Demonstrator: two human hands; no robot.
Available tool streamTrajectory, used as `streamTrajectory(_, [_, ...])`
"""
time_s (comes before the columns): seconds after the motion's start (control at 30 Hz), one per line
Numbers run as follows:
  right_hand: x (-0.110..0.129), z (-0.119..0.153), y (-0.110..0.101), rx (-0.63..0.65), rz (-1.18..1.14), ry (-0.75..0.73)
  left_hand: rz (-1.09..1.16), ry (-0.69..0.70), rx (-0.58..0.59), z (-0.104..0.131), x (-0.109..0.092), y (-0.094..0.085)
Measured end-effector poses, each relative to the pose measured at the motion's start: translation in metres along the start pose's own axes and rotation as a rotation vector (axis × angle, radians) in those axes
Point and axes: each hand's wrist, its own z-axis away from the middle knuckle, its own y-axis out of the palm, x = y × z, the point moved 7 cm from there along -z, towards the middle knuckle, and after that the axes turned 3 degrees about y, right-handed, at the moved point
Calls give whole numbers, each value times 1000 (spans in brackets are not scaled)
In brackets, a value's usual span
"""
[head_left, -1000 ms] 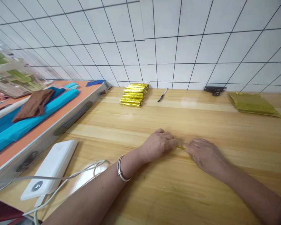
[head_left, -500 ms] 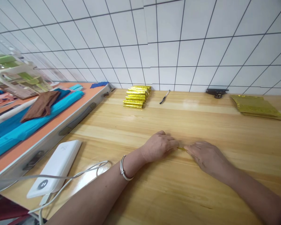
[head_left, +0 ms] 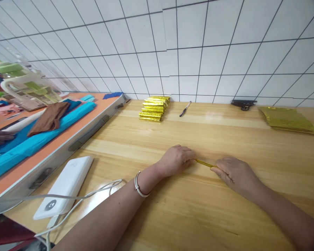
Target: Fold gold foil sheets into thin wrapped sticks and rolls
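A narrow gold foil strip (head_left: 205, 163) stretches between my two hands, just above or on the wooden table (head_left: 157, 216); I cannot tell which. My left hand (head_left: 176, 159), with a silver bangle on its wrist, pinches the strip's left end. At the other end my right hand (head_left: 232, 174) grips it between thumb and fingers. Both ends of the strip are hidden by my fingers. Further back, several gold foil rolls (head_left: 154, 109) lie in a row near the wall. A flat stack of gold foil sheets (head_left: 289, 120) lies at the far right.
A pen (head_left: 185, 109) and a black clip (head_left: 244, 104) lie by the tiled wall. On the left are a white power bank (head_left: 65, 186) with a cable, and an orange-topped surface (head_left: 68, 143) carrying blue and brown cloth. Another person's hand (head_left: 0, 137) shows at the left edge.
My hands have moved slightly apart, so more of the gold strip shows between them. Another person's hand has come into view at the left edge.
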Motion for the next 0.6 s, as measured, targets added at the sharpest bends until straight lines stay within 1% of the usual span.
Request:
streamTrajectory(0.1, [-1,-1,0,10,-11,-2,7,-17,-16,0,3,1])
streamTrajectory(0.27, [-5,-2,-1,3,-43,11,13,-104,-74,2,16,0])
streamTrajectory(0.43, [-8,-4,-2,31,-88,12,100,-54,-114,4,23,-3])
streamTrajectory(0.5, [-8,-3,-3,21,-99,7,103,-55,-114,4,26,-4])
streamTrajectory(0.6, [-7,-1,-6,-24,-73,5,62,-51,-84,4,27,-4])
